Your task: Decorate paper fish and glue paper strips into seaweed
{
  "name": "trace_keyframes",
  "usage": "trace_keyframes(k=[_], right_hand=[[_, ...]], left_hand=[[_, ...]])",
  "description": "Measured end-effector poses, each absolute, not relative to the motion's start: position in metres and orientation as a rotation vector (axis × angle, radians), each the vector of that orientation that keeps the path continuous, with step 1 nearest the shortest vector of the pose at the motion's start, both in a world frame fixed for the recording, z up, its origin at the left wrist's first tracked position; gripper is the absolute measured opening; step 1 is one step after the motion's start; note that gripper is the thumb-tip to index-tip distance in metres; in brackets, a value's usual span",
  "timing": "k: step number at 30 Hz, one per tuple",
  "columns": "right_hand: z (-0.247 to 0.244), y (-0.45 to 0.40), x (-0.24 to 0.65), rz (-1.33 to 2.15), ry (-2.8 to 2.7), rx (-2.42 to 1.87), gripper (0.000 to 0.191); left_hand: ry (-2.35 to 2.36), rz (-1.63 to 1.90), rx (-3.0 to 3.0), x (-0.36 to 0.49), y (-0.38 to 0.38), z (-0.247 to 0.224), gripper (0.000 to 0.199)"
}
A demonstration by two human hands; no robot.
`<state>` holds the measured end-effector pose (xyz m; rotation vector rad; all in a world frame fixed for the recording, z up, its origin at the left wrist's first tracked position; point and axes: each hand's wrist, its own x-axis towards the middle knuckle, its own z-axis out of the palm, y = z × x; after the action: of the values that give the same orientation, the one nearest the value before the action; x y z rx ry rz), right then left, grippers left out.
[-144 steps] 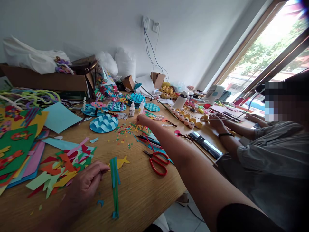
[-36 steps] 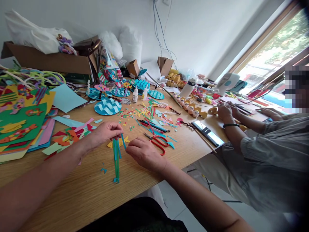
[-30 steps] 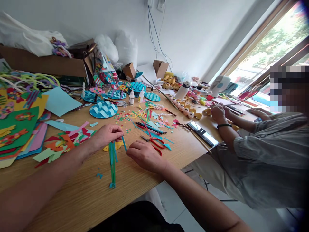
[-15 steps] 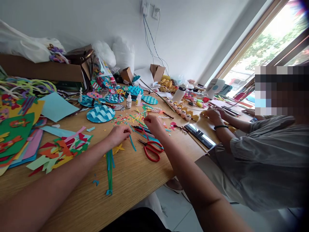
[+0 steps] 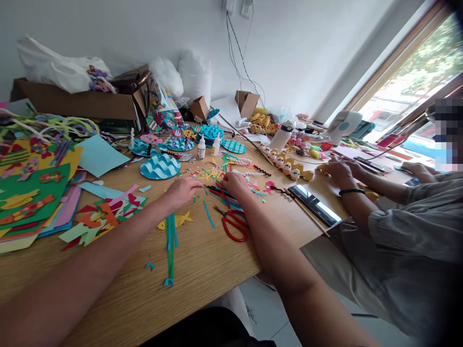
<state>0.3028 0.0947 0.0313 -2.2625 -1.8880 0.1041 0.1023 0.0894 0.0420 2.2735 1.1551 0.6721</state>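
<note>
My left hand [image 5: 183, 192] is closed, thumb and fingertips pinched together, above the table just beyond a yellow paper fish [image 5: 183, 219]. Any small piece in its fingers is too small to make out. My right hand [image 5: 235, 184] is curled with its fingers bent down by a few dark pencils or pens [image 5: 218, 193]; its fingertips are partly hidden. Red-handled scissors [image 5: 235, 226] lie beside my right wrist. Long green and blue paper strips [image 5: 170, 253] lie below my left wrist. Tiny coloured paper scraps [image 5: 208, 169] are scattered beyond both hands.
Paper offcuts [image 5: 104, 217] and stacked coloured sheets [image 5: 54, 193] cover the left. Wavy blue discs [image 5: 159, 166] and glue bottles [image 5: 201, 148] stand behind. Right are a phone [image 5: 315, 205], a thin stick [image 5: 307, 212], an egg-carton strip [image 5: 289, 166] and a co-worker's hands [image 5: 342, 173].
The view has swung slightly left, so the table's things appear further right. My left hand has moved a little away from me, and both hands remain over the scraps and pencils.
</note>
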Motion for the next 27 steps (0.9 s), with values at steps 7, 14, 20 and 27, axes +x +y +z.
trace_keyframes(k=[7, 14, 20, 27], right_hand=[[0.029, 0.098, 0.311, 0.096, -1.873, -2.265, 0.022], [0.025, 0.097, 0.305, 0.106, -1.943, -2.252, 0.022], [0.025, 0.096, 0.302, 0.106, -1.934, -2.289, 0.022], [0.022, 0.096, 0.301, 0.095, -1.936, -2.234, 0.025]], left_hand=[[1.337, 0.730, 2.173, 0.070, 0.078, 0.067, 0.029], [1.380, 0.775, 2.015, 0.057, 0.051, 0.064, 0.030], [1.316, 0.809, 2.001, 0.046, 0.051, 0.047, 0.031], [1.280, 0.821, 1.966, 0.046, 0.050, 0.039, 0.034]])
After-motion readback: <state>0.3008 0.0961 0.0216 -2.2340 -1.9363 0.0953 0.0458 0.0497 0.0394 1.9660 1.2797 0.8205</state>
